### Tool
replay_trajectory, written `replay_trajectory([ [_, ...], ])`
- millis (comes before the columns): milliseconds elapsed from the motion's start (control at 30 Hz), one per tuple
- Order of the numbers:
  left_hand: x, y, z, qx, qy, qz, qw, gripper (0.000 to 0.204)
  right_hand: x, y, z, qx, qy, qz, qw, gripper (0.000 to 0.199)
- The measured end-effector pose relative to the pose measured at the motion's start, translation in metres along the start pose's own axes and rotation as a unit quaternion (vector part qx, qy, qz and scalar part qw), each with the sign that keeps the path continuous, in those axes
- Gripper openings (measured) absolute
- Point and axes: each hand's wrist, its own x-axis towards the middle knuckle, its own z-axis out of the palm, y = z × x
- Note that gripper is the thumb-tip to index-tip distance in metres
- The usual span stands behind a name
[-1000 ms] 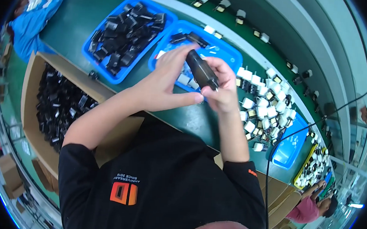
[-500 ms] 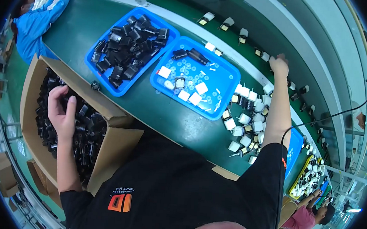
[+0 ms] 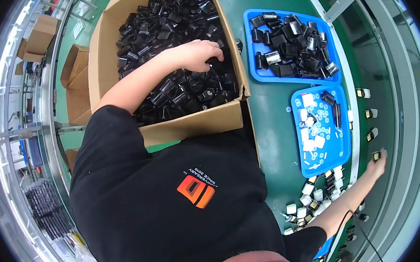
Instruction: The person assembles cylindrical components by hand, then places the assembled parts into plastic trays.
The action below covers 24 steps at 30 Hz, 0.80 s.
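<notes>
My left hand (image 3: pixel 198 55) is down in the cardboard box (image 3: pixel 190 129), its fingers curled over black plastic housings (image 3: pixel 168 28). What lies inside the curl blends with the dark parts, so I cannot make it out. At the far right, my right arm stretches over the conveyor lane, and my right hand (image 3: pixel 377 168) has its fingers at a small dark part with a yellowish face (image 3: pixel 376 156), closed around it. Similar parts with white caps (image 3: pixel 371 113) stand in a spaced row beyond it.
A blue tray of black housings (image 3: pixel 291 44) stands right of the box. Beside it, another blue tray (image 3: pixel 342 152) holds white pieces, clear rings and black parts. White-capped parts (image 3: pixel 306 200) cluster near my right forearm. A black cable (image 3: pixel 368 239) hangs by that arm.
The view has swung left. My left hand has gone from raised and open above the box to curled among the housings. My right hand remains over the lane, at the yellowish-faced part.
</notes>
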Motion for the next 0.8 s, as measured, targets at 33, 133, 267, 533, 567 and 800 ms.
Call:
replay_trajectory([
  [33, 0.003, -0.001, -0.001, 0.017, -0.023, -0.003, 1.0, 0.039, -0.01, -0.014, -0.002, 0.066, -0.062, 0.013, 0.996, 0.031],
  [133, -0.005, -0.011, -0.006, 0.071, 0.139, -0.063, 0.986, 0.034, -0.142, -0.036, 0.051, 0.125, -0.115, -0.032, 0.985, 0.03],
  [267, 0.017, -0.021, 0.017, 0.125, 0.193, -0.117, 0.966, 0.045, -0.302, -0.046, 0.113, 0.167, -0.093, -0.142, 0.971, 0.029],
  [533, -0.002, -0.017, 0.011, -0.146, 0.265, -0.058, 0.951, 0.039, -0.36, 0.018, 0.128, 0.268, -0.246, -0.187, 0.913, 0.037],
  [567, -0.003, -0.008, 0.007, -0.212, 0.324, 0.002, 0.922, 0.037, -0.367, 0.021, 0.127, 0.248, -0.241, -0.189, 0.919, 0.036],
  [800, 0.009, 0.102, -0.031, -0.372, 0.3, 0.297, 0.827, 0.054, -0.412, -0.015, 0.162, 0.098, -0.357, -0.249, 0.895, 0.037],
])
